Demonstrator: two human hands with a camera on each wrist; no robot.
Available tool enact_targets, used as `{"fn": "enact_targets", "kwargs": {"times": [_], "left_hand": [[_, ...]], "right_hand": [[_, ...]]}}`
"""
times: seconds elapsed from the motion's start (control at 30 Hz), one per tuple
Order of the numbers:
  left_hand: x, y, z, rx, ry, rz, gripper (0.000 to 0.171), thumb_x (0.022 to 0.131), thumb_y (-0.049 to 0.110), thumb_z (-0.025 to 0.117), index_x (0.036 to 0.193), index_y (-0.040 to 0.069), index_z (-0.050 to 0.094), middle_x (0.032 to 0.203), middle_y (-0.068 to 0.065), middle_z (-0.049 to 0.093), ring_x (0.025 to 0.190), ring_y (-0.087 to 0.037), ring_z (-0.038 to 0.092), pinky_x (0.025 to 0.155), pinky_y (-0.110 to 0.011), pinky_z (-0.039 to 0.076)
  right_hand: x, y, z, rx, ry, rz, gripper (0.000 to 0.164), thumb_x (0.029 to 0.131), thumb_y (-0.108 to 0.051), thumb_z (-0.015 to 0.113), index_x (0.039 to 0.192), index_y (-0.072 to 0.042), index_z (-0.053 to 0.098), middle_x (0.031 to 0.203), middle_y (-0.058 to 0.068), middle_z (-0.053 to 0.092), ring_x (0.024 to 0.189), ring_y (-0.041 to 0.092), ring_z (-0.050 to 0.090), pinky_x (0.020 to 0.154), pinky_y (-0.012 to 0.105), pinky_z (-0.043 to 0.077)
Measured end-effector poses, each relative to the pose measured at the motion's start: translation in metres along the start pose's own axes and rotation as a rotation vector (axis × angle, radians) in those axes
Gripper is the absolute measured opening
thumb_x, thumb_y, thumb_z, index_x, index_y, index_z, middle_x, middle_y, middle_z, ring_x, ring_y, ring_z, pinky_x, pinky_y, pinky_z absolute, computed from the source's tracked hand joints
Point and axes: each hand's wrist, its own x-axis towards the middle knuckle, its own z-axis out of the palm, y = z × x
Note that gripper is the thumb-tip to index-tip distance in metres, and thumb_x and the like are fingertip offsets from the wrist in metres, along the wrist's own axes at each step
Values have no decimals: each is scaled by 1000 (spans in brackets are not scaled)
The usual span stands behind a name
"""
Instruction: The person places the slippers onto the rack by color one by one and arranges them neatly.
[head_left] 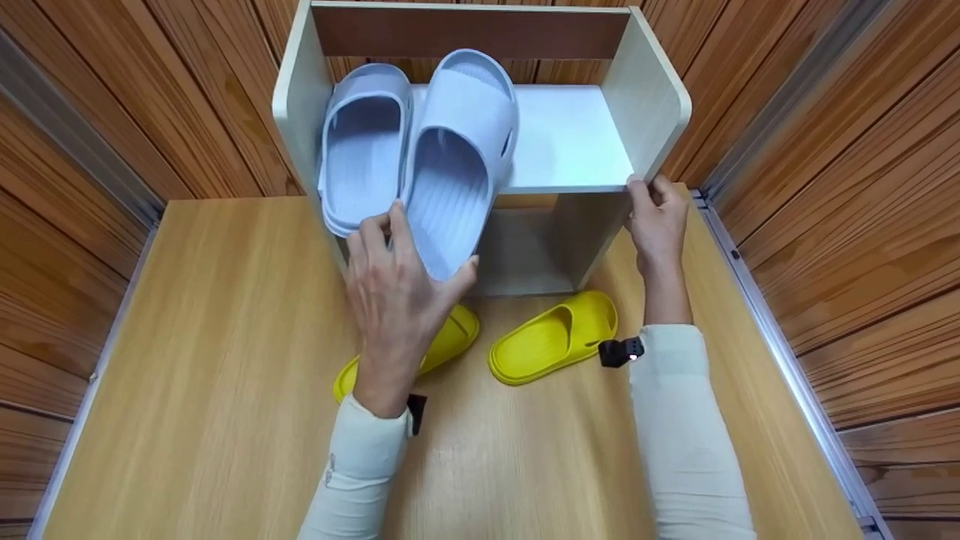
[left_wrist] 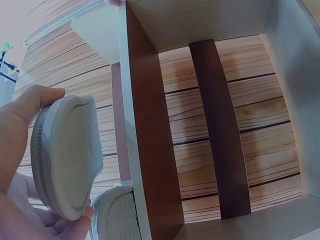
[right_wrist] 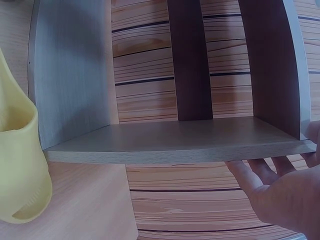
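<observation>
Pale-blue slipper (head_left: 450,202): toe toward back, over upper shelf (head_left: 574,142), heel past front edge; contact unclear. Left hand (head_left: 394,285) curled round heel. Mate (head_left: 365,161) just beside, on shelf. Right hand (head_left: 660,221) grips rack (head_left: 645,97) at shelf corner. Yellow slippers (head_left: 551,341) on floor. Judged step: placing slipper; next calls for pushing it back, releasing.

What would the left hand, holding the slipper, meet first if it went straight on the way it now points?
Probably the brown back board of the rack: the grey-blue slipper in the left hand leads that way. Depth is unclear, so it might pass above, to the wooden wall.
</observation>
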Motion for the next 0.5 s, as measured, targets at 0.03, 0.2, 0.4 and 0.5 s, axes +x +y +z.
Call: {"fn": "enact_targets", "kwargs": {"times": [0.03, 0.2, 0.4, 0.5], "left_hand": [[1, 0, 1, 5, 2, 2, 87, 75, 51, 82, 136, -7, 57, 110, -24, 57, 93, -36, 50, 74, -42, 47], [8, 2, 5, 27, 9, 10, 87, 75, 51, 82, 135, -8, 57, 109, -24, 58, 91, -35, 50, 72, -40, 49], [20, 10, 11, 55, -9, -8, 86, 78, 54, 79, 135, -8, 57, 111, -25, 58, 93, -35, 51, 74, -40, 50], [26, 14, 14, 81, -16, -31, 85, 79, 55, 77, 134, -7, 58, 111, -24, 58, 93, -35, 52, 75, -40, 51]], "right_hand": [[0, 0, 0, -4, -1, 4, 35, 103, -21, 55, 132, -3, 63, 118, 10, 55, 103, 21, 49, 94, 37, 46], [-2, 1, 1, -23, -9, 22, 38, 104, -24, 55, 136, -5, 61, 118, 8, 54, 103, 19, 47, 87, 36, 41], [-4, 0, 1, -5, -14, 33, 39, 104, -24, 54, 139, -7, 60, 130, 11, 54, 111, 22, 47, 97, 41, 45], [-4, -1, 1, 8, -15, 35, 39, 103, -23, 55, 139, -7, 60, 133, 12, 54, 113, 23, 48, 103, 43, 45]]}}
